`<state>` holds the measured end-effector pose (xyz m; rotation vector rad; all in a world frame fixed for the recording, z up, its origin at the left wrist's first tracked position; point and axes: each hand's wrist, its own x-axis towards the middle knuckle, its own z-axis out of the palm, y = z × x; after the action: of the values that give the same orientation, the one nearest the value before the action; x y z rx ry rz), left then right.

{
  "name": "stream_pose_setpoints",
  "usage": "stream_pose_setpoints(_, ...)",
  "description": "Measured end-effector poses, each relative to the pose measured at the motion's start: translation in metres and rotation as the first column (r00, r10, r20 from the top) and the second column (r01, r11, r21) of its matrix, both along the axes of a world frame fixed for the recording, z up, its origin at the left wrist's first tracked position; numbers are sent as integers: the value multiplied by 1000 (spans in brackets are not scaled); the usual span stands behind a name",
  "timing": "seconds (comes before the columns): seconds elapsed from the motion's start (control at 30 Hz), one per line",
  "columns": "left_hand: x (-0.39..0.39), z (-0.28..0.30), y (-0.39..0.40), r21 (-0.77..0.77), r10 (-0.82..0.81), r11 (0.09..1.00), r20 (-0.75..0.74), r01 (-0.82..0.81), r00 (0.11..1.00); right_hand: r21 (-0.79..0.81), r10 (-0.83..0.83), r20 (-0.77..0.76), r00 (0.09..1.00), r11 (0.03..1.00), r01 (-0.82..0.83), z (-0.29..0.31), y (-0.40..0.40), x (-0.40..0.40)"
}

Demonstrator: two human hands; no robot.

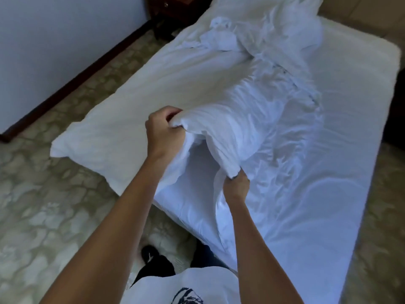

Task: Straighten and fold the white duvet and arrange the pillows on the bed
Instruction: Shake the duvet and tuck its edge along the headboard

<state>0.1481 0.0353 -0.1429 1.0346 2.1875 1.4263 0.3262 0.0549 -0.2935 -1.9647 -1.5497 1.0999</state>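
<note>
Fingers of my left hand (163,128) and right hand (235,183) both pinch the near edge of the white duvet (241,110), lifted above the bed (328,194), so I can find the corners and pull it straight.

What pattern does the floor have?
Beige carpeted floor with a pale floral pattern, shown in the head view.

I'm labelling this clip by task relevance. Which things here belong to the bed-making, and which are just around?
Part of the job:
- duvet, gripped at its near edge by the left hand and right hand
- bed

Just around:
- patterned floor
- dark baseboard
- dark furniture
</note>
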Motion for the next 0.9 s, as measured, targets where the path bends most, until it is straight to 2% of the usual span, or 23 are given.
stream_pose_setpoints(0.07, -8, -14, -2, -37, 132, 991, 10, -132, 991, 41, -2, -104, 995, 999, 6, 12, 4, 7)
stream_pose_setpoints(0.13, -6, -35, -10, -90, 222, 971, 6, -221, 975, 80, 88, -218, 972, 994, -72, 17, 8, 22)
stream_pose_setpoints(0.27, 34, -75, -38, -242, 292, 926, -23, -288, 956, 108, 236, -270, 934, 971, -214, 38, 16, 54)
stream_pose_setpoints(0.3, 53, -82, -47, -268, 240, 936, 7, -230, 971, 123, 251, -291, 923, 967, -224, 46, 17, 60)
stream_pose_setpoints(0.4, 125, -101, -82, -353, -104, 927, 82, 126, 991, 154, 273, -329, 904, 960, -234, 78, 13, 66)
stream_pose_setpoints(0.43, 149, -106, -94, -342, -125, 923, 171, 178, 977, 180, 295, -323, 899, 952, -248, 90, 9, 66)
stream_pose_setpoints(0.5, 190, -115, -113, -276, -77, 945, 340, 177, 937, 230, 327, -292, 899, 936, -266, 110, -1, 69)
stream_pose_setpoints(0.53, 209, -118, -120, -247, -64, 957, 331, 152, 941, 248, 334, -281, 900, 931, -268, 117, -5, 72)
stream_pose_setpoints(0.63, 248, -131, -140, -217, 64, 975, 71, -47, 995, 266, 305, -267, 914, 935, -235, 131, -18, 90)
stream_pose_setpoints(0.7, 266, -136, -149, -173, 113, 978, -10, -113, 994, 288, 284, -248, 926, 934, -209, 138, -21, 109)
stream_pose_setpoints(0.77, 284, -133, -154, -178, 88, 981, 33, -81, 996, 295, 281, -201, 938, 931, -215, 145, -24, 127)
stream_pose_setpoints(0.83, 290, -127, -148, -232, 139, 968, 179, -96, 974, 290, 307, -152, 940, 922, -254, 153, -28, 142)
stream_pose_setpoints(0.87, 291, -124, -142, -271, 148, 958, 186, -94, 971, 286, 321, -125, 939, 918, -276, 157, -29, 148)
stream_pose_setpoints(0.9, 290, -121, -136, -327, 111, 943, 120, -67, 987, 280, 336, -101, 936, 913, -297, 161, -30, 154)
